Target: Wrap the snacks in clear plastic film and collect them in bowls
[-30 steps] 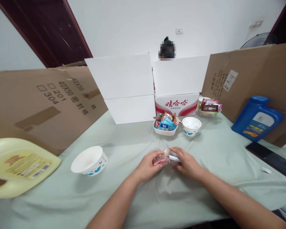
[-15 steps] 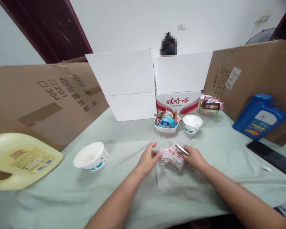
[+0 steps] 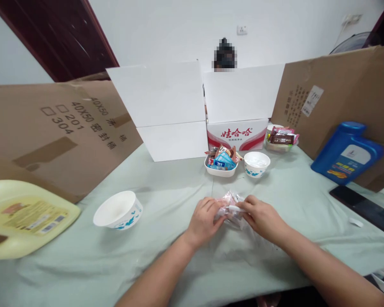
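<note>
A crumpled clear plastic bag (image 3: 233,219) with something pinkish inside lies on the cloth in front of me. My left hand (image 3: 206,215) pinches the bag's near left side, fingers curled over it. Between the fingers of my right hand (image 3: 262,215) is a slim white stick-like item (image 3: 235,208), lying across the bag's top. Its exact kind is too small to make out, and its right end is hidden by my fingers. Beyond the bag stand a white tray of wrapped snacks (image 3: 222,172) and a paper bowl (image 3: 256,170) with something clear or white inside.
To the left are an empty paper bowl (image 3: 115,213) and a yellow jug (image 3: 35,217). A blue bottle (image 3: 348,153), a dark phone (image 3: 365,209) and another snack container (image 3: 281,147) are on the right. Cardboard panels (image 3: 60,136) and a white box (image 3: 240,135) enclose the table; a person sits behind.
My left hand has closed from spread fingers onto the bag. My right hand has brought the white item leftward, level across the bag's top. The camera view has shifted slightly.
</note>
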Demonstrator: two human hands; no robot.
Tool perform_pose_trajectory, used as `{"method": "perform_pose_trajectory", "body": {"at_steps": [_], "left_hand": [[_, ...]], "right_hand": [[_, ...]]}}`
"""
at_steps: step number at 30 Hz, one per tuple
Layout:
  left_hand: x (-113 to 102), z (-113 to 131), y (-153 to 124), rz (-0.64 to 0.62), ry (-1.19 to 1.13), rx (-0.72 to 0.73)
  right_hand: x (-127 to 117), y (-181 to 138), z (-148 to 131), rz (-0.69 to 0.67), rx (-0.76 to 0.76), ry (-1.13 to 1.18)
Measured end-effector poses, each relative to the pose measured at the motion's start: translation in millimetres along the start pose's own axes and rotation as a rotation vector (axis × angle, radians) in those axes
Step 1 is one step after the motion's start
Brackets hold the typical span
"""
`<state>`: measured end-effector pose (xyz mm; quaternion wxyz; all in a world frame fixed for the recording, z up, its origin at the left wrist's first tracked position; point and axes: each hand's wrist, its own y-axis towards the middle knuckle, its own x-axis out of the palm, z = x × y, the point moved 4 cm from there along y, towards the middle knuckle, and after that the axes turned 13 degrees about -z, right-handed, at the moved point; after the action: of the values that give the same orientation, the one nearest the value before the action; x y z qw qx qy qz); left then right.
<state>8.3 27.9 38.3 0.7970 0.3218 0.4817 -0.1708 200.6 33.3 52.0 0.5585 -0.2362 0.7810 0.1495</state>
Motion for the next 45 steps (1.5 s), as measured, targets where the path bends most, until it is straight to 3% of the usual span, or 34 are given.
{"method": "perform_pose_trajectory", "body": {"at_steps": [3, 6, 9, 11, 14, 17, 22, 25, 28, 31, 33, 36, 40, 42, 45], "left_hand": [[-11.7, -10.4, -1.1, -0.122, 0.109, -0.063], [-28.4, -24.6, -6.2, -0.221, 0.167, -0.129], [-51.3, -37.1, -13.0, -0.134, 0.213, -0.270], [-62.9, -37.2, -16.0, -0.025, 0.234, -0.327], [-60.0, -23.0, -13.7, 0.005, 0.180, -0.216], [-37.0, -7.6, -8.0, -0.143, 0.154, -0.076], [-18.7, 7.8, -8.1, -0.255, 0.251, -0.032], [-21.2, 28.3, -19.8, -0.385, 0.309, 0.011], [-17.0, 49.4, -34.6, -0.624, 0.289, 0.014], [-9.1, 54.5, -36.8, -0.718, 0.228, -0.057], [-6.1, 44.2, -28.5, -0.639, 0.239, -0.140], [-8.2, 15.1, -13.7, -0.404, 0.303, -0.294], [-19.5, -16.2, -9.0, -0.097, 0.419, -0.480], [-22.2, -17.6, -10.0, -0.005, 0.410, -0.453], [-14.5, -7.8, -8.8, 0.002, 0.271, -0.257]], "right_hand": [[-7.0, -6.5, 7.2, -0.125, 0.040, -0.157], [-24.1, -17.1, 44.0, -0.166, 0.160, -0.186], [-38.6, -27.6, 84.2, -0.167, 0.353, -0.258], [-42.4, -29.6, 92.5, -0.090, 0.383, -0.286], [-34.7, -23.4, 72.2, 0.077, 0.196, -0.121], [-14.4, -12.6, 41.6, 0.096, 0.013, 0.167], [2.9, -5.7, 17.2, -0.071, 0.001, 0.339], [-6.9, -16.4, 1.8, -0.213, -0.178, 0.322], [-12.8, -32.7, -15.2, -0.428, -0.377, 0.315], [-6.5, -40.6, -20.0, -0.627, -0.395, 0.294], [0.4, -38.3, -14.4, -0.679, -0.317, 0.303], [8.0, -30.7, -1.4, -0.688, -0.200, 0.358], [4.0, -23.2, 5.3, -0.596, -0.168, 0.354], [-1.5, -19.3, 4.3, -0.465, -0.143, 0.362], [-3.8, -11.6, 0.8, -0.169, -0.117, 0.359]]}}
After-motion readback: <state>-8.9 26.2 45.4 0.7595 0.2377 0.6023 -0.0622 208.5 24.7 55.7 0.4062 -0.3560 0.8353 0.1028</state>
